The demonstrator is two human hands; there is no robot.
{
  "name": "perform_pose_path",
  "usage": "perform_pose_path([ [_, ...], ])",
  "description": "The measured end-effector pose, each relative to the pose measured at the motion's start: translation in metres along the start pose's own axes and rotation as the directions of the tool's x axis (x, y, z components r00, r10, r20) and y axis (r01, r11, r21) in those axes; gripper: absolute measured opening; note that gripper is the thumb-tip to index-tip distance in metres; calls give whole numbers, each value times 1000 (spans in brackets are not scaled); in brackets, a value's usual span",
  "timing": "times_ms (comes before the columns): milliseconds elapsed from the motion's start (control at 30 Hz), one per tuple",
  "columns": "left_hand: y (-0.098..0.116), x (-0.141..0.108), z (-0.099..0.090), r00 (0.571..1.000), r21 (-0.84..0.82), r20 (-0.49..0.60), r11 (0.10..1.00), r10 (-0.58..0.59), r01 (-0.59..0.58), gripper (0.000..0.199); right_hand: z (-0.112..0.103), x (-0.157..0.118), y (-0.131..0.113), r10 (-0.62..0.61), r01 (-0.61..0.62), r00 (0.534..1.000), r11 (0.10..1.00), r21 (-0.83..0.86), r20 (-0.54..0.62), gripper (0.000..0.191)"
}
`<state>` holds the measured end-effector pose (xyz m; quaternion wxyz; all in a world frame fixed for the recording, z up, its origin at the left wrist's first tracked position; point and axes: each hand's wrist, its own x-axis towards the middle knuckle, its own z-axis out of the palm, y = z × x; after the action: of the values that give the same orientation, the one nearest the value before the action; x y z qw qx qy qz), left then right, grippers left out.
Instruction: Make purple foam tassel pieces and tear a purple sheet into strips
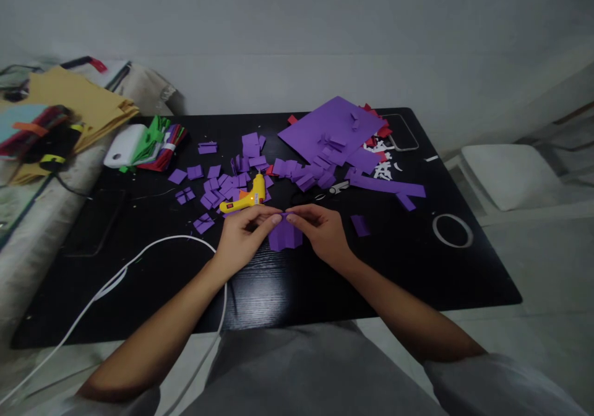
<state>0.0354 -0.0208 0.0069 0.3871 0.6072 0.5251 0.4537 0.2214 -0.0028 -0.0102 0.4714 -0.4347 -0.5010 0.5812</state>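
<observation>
Between my two hands is a creased piece of purple craft foam or paper (284,238), its lower part hanging in folds toward me. My left hand (245,233) pinches its top edge between thumb and fingers. Close beside it, my right hand (320,227) pinches the same edge, and the two thumb tips nearly meet. Just beyond my left hand lies a yellow glue gun (245,196), with a white cord (158,241) curving over the table. Scissors (338,188) lie past my right hand, partly covered by purple pieces.
Many small purple pieces (218,187) spread over the black table (394,273). A large purple sheet (320,128) lies at the back over red and white scraps. A tape ring (452,230) sits at right, a small purple piece (360,225) nearer. Coloured bundles (158,143) are at back left.
</observation>
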Motion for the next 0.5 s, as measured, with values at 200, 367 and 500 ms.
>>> perform_pose_path([
  [200, 0, 0, -1, 1000, 55, -11, 998, 22, -21, 15, 1, 0, 0, 5, -5, 1000, 1000, 2, 7, 15],
  [367, -1, -1, -1, 1000, 59, -10, 998, 29, -28, 14, -1, 0, 2, 4, -4, 1000, 1000, 0, 19, 16],
  [500, -3, -1, -1, 999, 48, -5, 998, 31, -31, 15, -1, 1, 4, -7, 6, 1000, 1000, 20, 28, 17],
])
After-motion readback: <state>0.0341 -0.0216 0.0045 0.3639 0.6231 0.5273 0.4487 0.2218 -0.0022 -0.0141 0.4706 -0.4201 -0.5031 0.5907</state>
